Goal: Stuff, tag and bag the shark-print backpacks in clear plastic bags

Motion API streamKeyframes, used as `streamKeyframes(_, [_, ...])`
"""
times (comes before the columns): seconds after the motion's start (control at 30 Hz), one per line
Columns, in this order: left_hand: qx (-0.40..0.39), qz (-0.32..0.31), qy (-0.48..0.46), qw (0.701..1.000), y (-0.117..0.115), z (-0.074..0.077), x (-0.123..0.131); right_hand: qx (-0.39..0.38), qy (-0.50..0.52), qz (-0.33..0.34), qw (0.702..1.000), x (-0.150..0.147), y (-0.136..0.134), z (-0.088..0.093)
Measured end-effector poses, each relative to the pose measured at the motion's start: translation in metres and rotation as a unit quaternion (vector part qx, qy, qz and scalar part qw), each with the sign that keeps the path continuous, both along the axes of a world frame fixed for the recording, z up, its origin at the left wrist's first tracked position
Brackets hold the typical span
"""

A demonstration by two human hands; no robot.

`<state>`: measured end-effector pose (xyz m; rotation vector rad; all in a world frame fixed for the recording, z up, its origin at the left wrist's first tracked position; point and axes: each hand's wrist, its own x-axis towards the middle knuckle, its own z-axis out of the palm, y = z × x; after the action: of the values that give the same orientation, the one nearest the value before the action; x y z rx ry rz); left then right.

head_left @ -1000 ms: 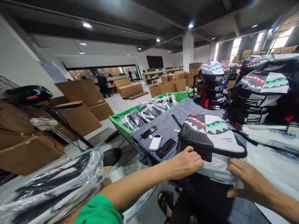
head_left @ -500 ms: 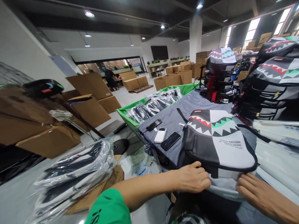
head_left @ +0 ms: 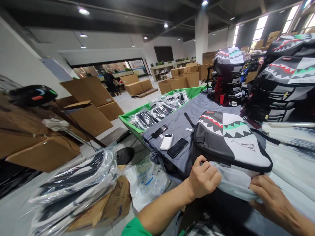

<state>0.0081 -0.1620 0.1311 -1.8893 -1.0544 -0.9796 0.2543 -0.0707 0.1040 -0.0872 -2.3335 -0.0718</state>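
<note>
A black-and-white backpack (head_left: 228,141) with a printed shark mouth lies on the grey cloth (head_left: 182,121), its lower end inside a translucent plastic bag (head_left: 236,182). My left hand (head_left: 203,178) is curled around the bag's edge at the backpack's left side. On the right, my right hand (head_left: 268,200) pinches the bag's lower edge with its fingers. The lower end of the backpack is hidden behind the cloudy plastic.
On the cloth lie a white power bank (head_left: 166,142) and several phones. Stacked shark backpacks (head_left: 285,85) rise at right, and a green-rimmed tray (head_left: 157,113) holds bagged goods. Plastic-wrapped goods (head_left: 73,186) and cardboard boxes sit at left. A person (head_left: 110,82) stands far back.
My left hand has gone from lying flat to curling around the bag's edge. The bag has lifted slightly at the backpack's lower end, and the head view has tilted.
</note>
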Motion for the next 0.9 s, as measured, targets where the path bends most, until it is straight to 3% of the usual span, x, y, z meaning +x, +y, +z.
streamKeyframes(0.07, [-0.003, 0.004, 0.001, 1.000, -0.004, -0.006, 0.000, 0.012, -0.004, 0.007, 1.000, 0.003, 0.002, 0.002])
streamKeyframes(0.2, [-0.027, 0.007, 0.015, 0.999, -0.012, -0.017, 0.008, 0.034, 0.084, -0.086, 0.992, 0.004, 0.003, 0.004])
streamKeyframes(0.3, [-0.043, 0.024, 0.014, 0.999, -0.017, -0.025, 0.010, 0.033, 0.156, -0.120, 0.980, -0.002, 0.002, -0.007])
streamKeyframes(0.37, [-0.056, 0.035, 0.017, 0.998, -0.018, -0.035, 0.007, 0.029, 0.148, -0.111, 0.982, -0.005, 0.003, -0.023])
streamKeyframes(0.47, [-0.069, 0.044, 0.016, 0.997, -0.018, -0.061, 0.000, 0.018, 0.090, -0.079, 0.993, -0.005, 0.003, -0.051])
streamKeyframes(0.57, [-0.087, 0.058, 0.027, 0.994, -0.019, -0.100, -0.006, 0.020, 0.038, -0.070, 0.997, -0.001, -0.002, -0.073])
streamKeyframes(0.63, [-0.119, 0.057, 0.041, 0.990, -0.024, -0.123, -0.011, 0.013, 0.005, -0.063, 0.998, 0.004, -0.005, -0.079])
streamKeyframes(0.7, [-0.161, 0.036, 0.041, 0.985, -0.031, -0.135, -0.015, -0.023, -0.025, -0.064, 0.997, 0.009, -0.006, -0.078])
streamKeyframes(0.77, [-0.209, 0.021, 0.017, 0.978, -0.036, -0.133, -0.017, -0.065, -0.048, -0.073, 0.994, 0.011, -0.001, -0.072])
streamKeyframes(0.9, [-0.324, 0.072, -0.006, 0.943, -0.033, -0.101, -0.014, -0.091, -0.162, -0.090, 0.979, 0.002, 0.013, -0.054])
